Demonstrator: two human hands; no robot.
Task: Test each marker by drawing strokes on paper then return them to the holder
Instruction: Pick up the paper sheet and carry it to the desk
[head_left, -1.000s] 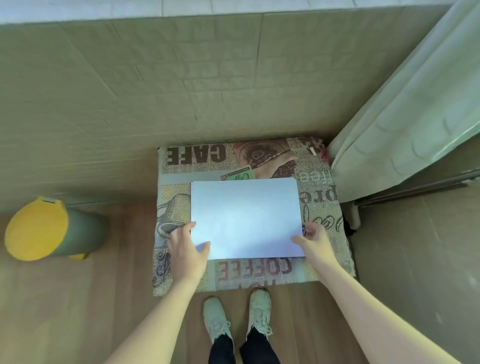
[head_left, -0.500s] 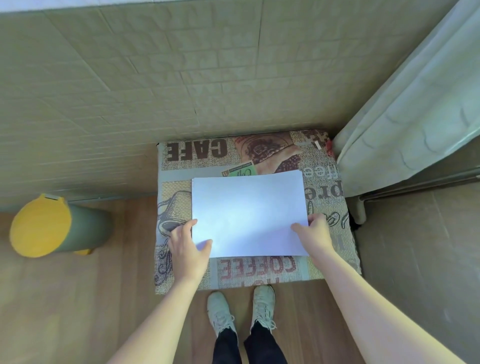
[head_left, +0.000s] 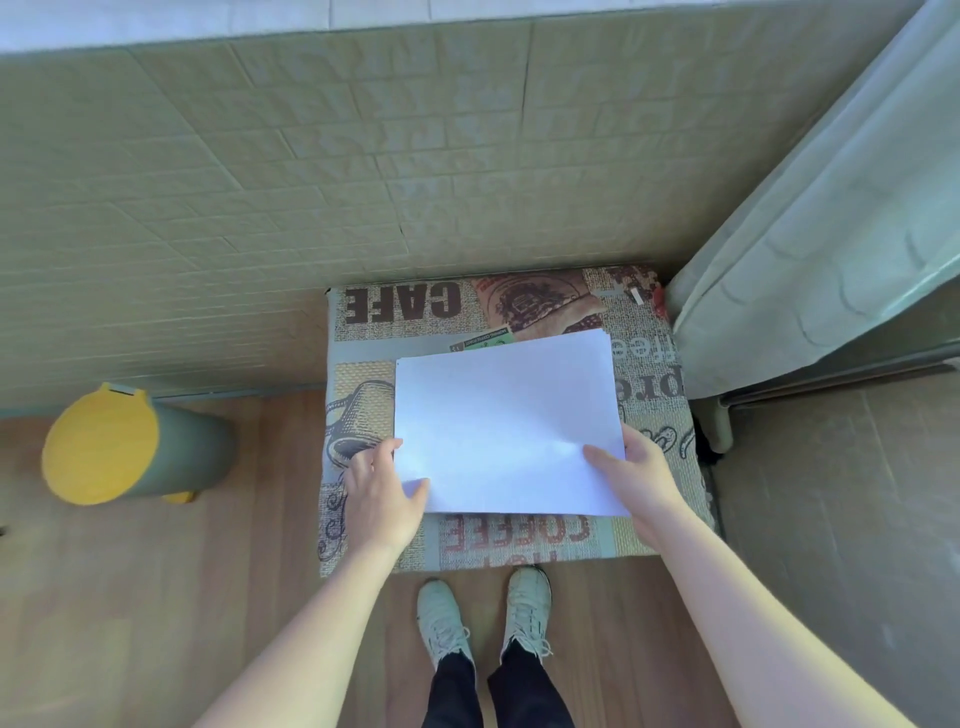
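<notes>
The paper (head_left: 506, 426) is plain white. The tabletop cloth (head_left: 649, 374) is beige weave printed with dark brown "CAFE", red "COFFEE", coffee cups and beans. At far left, the bin (head_left: 135, 447) is grey-green with a yellow lid. The near shoes (head_left: 527, 608) are pale white above black trousers.

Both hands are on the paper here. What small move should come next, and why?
Probably straighten the paper and lay it flat on the table. It sits skewed on the cloth, the right hand pinches its near right corner with the thumb on top, and the left hand holds its near left corner. No markers or holder are in view, so drawing cannot start yet.
</notes>
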